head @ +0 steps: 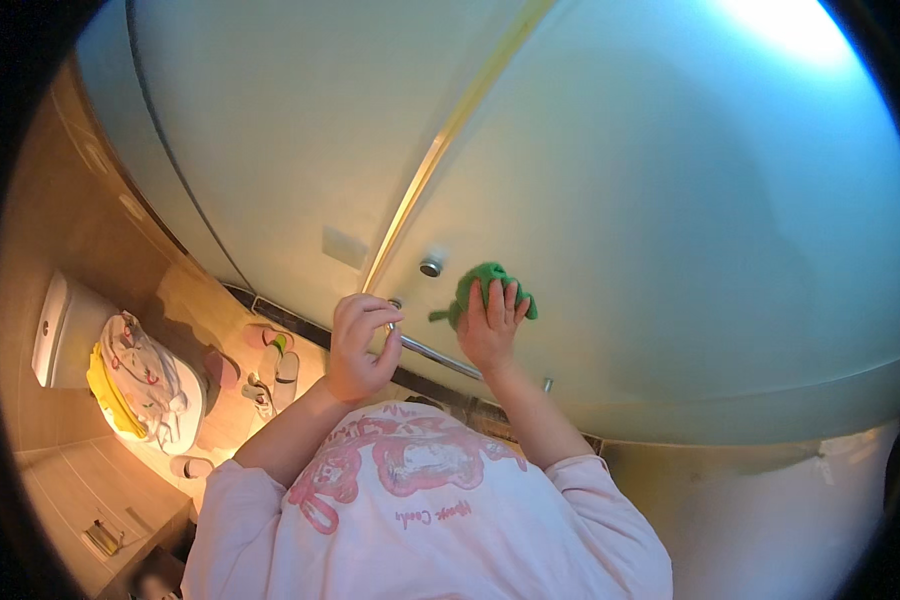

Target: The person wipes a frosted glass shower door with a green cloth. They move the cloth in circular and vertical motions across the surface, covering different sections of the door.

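My right hand (489, 322) presses a bunched green cloth (487, 289) against a frosted glass panel (645, 225), right of a round metal knob (430, 267). My left hand (364, 345) is raised at the lower end of the yellowish metal strip (427, 161) on the glass edge. Its fingers are curled around the end of a metal bar handle (450, 358), which runs across the glass below the cloth; whether they grip it is hard to tell.
At the left, clothes (139, 360) and a yellow cloth (105, 390) lie on a white toilet (195, 397). Several slippers (287, 371) are on the tiled floor beside it. A dark sill (292, 315) runs under the glass. A paper holder (101, 538) is at the lower left.
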`<state>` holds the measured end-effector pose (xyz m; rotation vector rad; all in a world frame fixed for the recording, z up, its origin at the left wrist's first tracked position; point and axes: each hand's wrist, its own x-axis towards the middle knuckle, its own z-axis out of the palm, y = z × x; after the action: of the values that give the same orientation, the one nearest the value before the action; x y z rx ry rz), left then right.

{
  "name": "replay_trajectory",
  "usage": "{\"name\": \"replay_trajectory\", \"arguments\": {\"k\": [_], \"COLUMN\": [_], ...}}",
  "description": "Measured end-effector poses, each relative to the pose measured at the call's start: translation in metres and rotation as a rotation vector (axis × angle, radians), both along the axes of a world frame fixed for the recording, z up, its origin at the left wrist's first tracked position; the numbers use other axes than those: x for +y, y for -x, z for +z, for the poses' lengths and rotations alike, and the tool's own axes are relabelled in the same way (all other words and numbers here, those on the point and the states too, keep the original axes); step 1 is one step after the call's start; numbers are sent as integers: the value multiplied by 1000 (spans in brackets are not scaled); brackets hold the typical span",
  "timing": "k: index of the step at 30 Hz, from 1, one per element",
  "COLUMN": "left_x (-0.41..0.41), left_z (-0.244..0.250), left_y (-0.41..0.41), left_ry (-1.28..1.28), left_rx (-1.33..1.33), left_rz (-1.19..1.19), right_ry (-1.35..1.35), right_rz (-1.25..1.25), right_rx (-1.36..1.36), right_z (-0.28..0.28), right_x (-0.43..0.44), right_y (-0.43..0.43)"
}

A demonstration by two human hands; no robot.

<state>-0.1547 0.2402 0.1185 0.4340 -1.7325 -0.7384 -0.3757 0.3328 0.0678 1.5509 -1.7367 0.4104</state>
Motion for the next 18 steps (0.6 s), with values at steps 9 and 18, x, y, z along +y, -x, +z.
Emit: {"name": "replay_trajectory", "arguments": {"k": [9,18], "left_x": [21,39], "left_z": [-32,-66], "left_y": [-4,10], "left_ry": [-129,-197], "left_rx": [-107,-175], "left_rz": [-23,-62], "right_ry": [-324,-584], "right_rz": [193,329], "right_rx": [169,-73], "right_z": [-47,-61], "right_x": [-51,-51], "right_y": [-37,-41]}}
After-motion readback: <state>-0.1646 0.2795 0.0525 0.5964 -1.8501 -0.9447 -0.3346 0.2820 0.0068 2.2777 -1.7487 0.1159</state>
